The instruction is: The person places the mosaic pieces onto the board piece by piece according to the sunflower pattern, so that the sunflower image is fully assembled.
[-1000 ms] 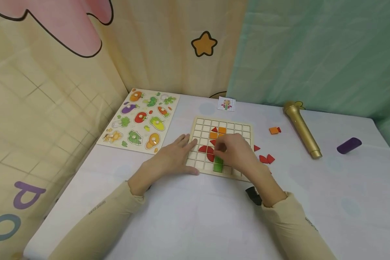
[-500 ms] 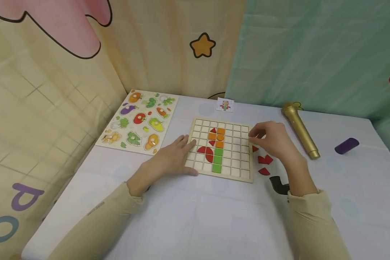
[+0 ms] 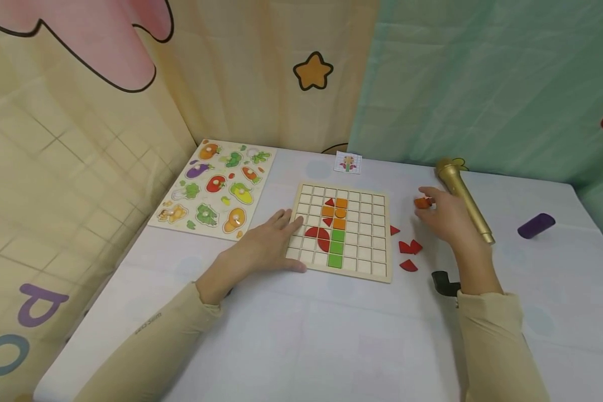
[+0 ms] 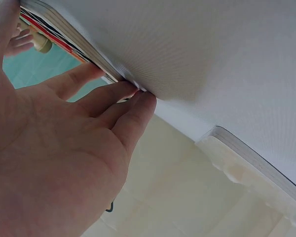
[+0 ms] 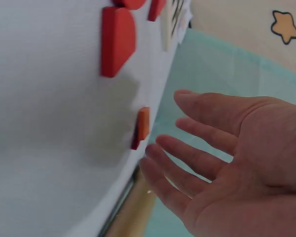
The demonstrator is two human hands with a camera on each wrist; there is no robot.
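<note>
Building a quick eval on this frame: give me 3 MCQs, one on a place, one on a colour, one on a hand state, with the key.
1. Where does the left hand rest?
A. at the left edge of the grid board
B. on the gold microphone
C. on the vegetable puzzle

2. What colour are the two stacked squares at the bottom of the figure in the grid board?
A. purple
B. green
C. gold

3. How is the right hand?
A. closed in a fist round the microphone
B. flat on the grid board
C. fingers straight, reaching at the small orange piece

Key: 1 A, its fingertips lie against the board's left rim. 2 B, the green squares sit under the orange ones. 3 C, the right wrist view shows spread fingers, holding nothing.
</note>
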